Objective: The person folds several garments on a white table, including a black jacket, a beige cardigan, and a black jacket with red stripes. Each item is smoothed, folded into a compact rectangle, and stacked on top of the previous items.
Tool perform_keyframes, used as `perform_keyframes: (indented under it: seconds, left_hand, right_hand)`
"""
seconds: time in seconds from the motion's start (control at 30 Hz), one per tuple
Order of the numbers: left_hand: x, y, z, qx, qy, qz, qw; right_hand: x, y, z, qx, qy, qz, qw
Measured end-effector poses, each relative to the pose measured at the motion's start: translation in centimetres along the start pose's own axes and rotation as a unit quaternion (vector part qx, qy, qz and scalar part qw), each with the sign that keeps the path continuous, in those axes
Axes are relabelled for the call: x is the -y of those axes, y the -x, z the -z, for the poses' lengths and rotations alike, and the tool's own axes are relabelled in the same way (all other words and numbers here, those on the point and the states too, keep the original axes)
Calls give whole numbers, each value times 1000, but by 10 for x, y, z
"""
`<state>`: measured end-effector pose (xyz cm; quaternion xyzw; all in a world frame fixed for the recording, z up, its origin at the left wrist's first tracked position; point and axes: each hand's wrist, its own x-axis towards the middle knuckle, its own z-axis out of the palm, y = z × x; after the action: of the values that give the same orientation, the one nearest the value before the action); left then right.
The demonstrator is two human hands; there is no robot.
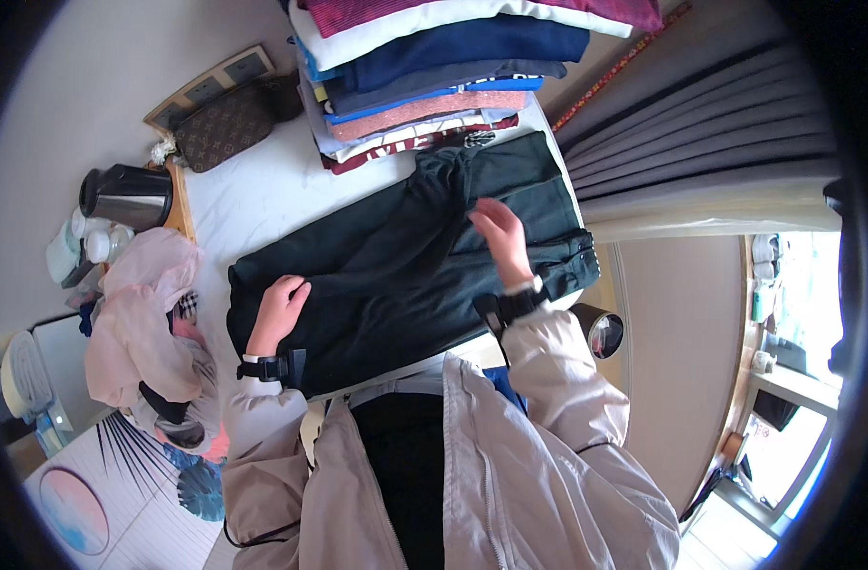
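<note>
A dark green, nearly black garment [377, 285] lies spread over the white table [224, 192] before me, with buttons at its right end and a bunched part near its top. My left hand [281, 310] is at the garment's left part, fingers curled and pinching a bit of the cloth. Over the right half is my right hand [502, 235], its fingers bent and apart from the thumb; whether it touches the cloth is hard to tell. Behind the garment rises a stack of folded clothes [434, 78] in red, white, blue and pink.
At the back left are a brown patterned pouch [227, 128] and a black kettle-like container [128, 196]. Pale pink cloth [145, 313] is heaped at the table's left side. A dark cylindrical container [599, 331] stands off the right edge, below grey curtains [697, 121].
</note>
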<state>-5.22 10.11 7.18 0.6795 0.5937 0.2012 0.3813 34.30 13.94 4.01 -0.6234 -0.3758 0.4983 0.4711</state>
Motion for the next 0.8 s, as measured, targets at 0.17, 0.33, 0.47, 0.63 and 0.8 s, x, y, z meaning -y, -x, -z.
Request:
perform_keyframes:
  seconds: [0.17, 0.33, 0.47, 0.63, 0.8]
  left_hand:
    - [-8, 4, 3, -26, 40, 64, 997]
    - [7, 3, -14, -106, 4, 93, 990]
    - [14, -5, -28, -145, -21, 95, 985]
    - [-20, -20, -33, -251, -246, -10, 936]
    - [-96, -30, -71, -4, -63, -230, 971]
  right_hand:
    - [-7, -67, -38, -111, 373, 84, 918]
    - [32, -53, -21, 23, -309, -137, 941]
    - [-14, -12, 23, 225, -588, -121, 768]
    - [-9, 20, 13, 195, -655, -98, 723]
    - [10, 22, -8, 130, -586, -119, 791]
